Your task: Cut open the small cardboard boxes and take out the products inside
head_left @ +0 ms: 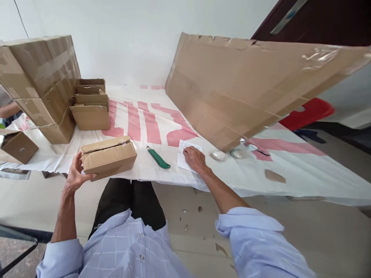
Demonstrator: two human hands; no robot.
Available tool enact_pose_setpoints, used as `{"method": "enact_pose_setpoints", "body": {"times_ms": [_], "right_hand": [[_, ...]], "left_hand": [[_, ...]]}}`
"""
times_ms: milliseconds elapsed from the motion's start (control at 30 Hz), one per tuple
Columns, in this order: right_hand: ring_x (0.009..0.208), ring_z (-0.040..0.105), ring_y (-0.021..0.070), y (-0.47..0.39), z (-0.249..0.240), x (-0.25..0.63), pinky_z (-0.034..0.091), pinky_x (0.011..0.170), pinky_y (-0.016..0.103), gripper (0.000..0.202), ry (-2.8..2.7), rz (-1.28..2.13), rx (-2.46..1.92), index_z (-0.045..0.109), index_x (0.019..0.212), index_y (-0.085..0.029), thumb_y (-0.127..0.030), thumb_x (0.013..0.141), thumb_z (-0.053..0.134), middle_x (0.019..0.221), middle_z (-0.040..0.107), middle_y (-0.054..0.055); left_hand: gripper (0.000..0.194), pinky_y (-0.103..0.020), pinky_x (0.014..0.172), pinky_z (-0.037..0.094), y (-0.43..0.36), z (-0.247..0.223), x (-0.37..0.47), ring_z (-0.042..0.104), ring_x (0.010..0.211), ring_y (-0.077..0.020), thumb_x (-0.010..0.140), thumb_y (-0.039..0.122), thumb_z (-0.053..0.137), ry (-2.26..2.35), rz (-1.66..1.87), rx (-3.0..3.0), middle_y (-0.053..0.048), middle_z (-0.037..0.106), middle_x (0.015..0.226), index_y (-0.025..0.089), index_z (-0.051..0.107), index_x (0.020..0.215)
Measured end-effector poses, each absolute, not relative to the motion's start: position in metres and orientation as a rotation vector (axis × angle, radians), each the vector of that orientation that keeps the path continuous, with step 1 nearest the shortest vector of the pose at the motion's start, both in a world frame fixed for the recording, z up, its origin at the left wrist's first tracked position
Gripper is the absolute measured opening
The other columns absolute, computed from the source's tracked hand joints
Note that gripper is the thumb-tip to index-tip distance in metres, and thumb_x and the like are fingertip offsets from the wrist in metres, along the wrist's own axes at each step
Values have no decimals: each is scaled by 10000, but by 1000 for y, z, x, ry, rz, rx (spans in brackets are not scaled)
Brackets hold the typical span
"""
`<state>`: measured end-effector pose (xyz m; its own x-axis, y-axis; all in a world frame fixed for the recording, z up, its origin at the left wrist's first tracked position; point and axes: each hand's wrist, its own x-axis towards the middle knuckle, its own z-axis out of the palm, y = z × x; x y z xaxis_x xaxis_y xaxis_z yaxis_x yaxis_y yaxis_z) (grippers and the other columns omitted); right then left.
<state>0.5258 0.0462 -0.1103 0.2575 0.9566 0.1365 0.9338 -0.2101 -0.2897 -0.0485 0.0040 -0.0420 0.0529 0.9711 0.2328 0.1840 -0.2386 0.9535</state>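
My left hand (75, 173) grips the left end of a small closed cardboard box (111, 160) at the table's front edge, thumb below and fingers along its side. A seam runs along the top flaps of this box. My right hand (195, 159) has its fingers curled and pressed onto a white sheet of labels (182, 159) with small printed outlines. Its fingertips partly cover the sheet, so I cannot see whether a label is lifted. Between the two hands lies a green utility knife (158, 157), its tip pointing away to the left.
Large taped cartons (43, 77) are stacked at left, beside several open small boxes (91, 106). Another small box (19, 146) sits farther left, near a person's arm (8, 111). A big cardboard sheet (237, 85) leans at right, behind tape rolls (218, 155) and a cardboard scrap (274, 176).
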Motion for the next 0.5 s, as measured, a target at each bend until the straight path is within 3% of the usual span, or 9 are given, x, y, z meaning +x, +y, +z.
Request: {"method": "enact_pose_setpoints", "body": {"times_ms": [300,500], "right_hand": [[1073,700,289,44,-120,535,524,914,387,348,-1745,-33,-2219,814,1200,-173,-149,1040,506,1219,793,179],[1004,693,298,53,-96,489,539,862,393,283,-1661,-95,-1856,789,1023,-195,-183,1003,507,1097,773,171]], "left_hand": [[1159,-546,1147,611,17,-49,-58,528,1613,-459,600,545,1115,1040,1299,1642,-190,514,1733,343,507,1566],[900,-466,1068,634,21,-26,-58,554,1591,-428,598,451,1115,1005,1264,1712,-160,515,1715,309,605,1327]]}}
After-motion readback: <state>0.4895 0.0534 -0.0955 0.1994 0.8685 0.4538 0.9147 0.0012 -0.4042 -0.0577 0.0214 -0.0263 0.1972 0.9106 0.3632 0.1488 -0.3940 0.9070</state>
